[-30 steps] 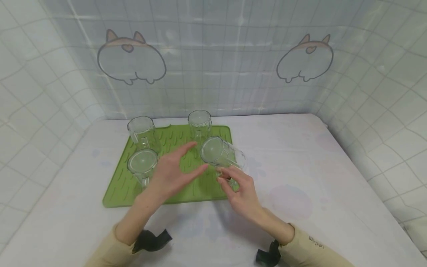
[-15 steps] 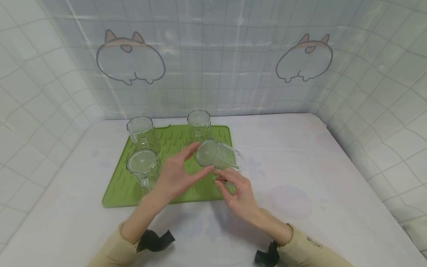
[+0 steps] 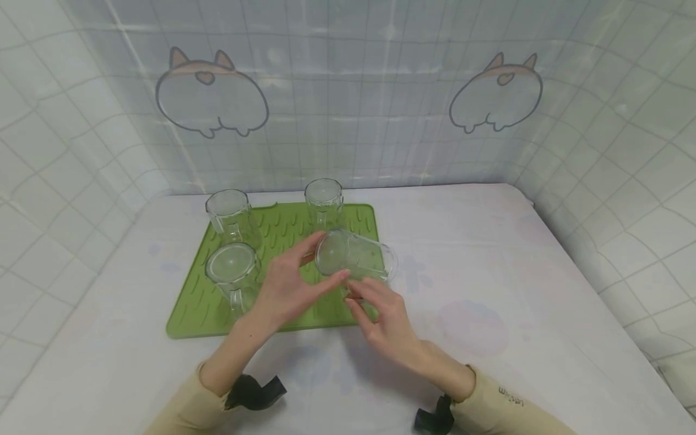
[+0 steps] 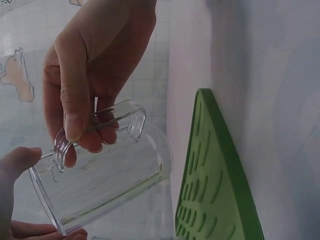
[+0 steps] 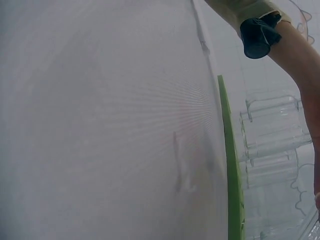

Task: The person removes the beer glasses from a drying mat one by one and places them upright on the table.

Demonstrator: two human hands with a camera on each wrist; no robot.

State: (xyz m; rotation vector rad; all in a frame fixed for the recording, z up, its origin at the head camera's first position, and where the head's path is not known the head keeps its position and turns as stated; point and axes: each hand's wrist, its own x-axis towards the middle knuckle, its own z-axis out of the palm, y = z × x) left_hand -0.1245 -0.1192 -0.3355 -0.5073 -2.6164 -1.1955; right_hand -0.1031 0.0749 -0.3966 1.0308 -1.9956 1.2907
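Observation:
Above the right part of a green drying mat [image 3: 193,311], a clear glass mug [image 3: 361,257] is tilted on its side, its base towards the left. My right hand [image 3: 388,320] pinches the mug's handle; the left wrist view shows the thumb on one side and curled fingers on the other. Around the base end, my left hand [image 3: 288,284] holds the mug between thumb and fingers, as the left wrist view also shows. Several-ridged and bare, the mat's corner [image 4: 215,165] lies below the mug in that view. The right wrist view hides the right hand's grip.
Three other glass mugs stand on the mat: one at back left [image 3: 231,211], one at front left [image 3: 234,272], one at back right [image 3: 324,202]. A white cloth [image 3: 489,260] covers the table. Tile-patterned curtains [image 3: 348,109] rise behind and at both sides.
The held mug has moved a little left and tipped closer to level. My left hand has come from beside the base to around it, while the right hand keeps the handle.

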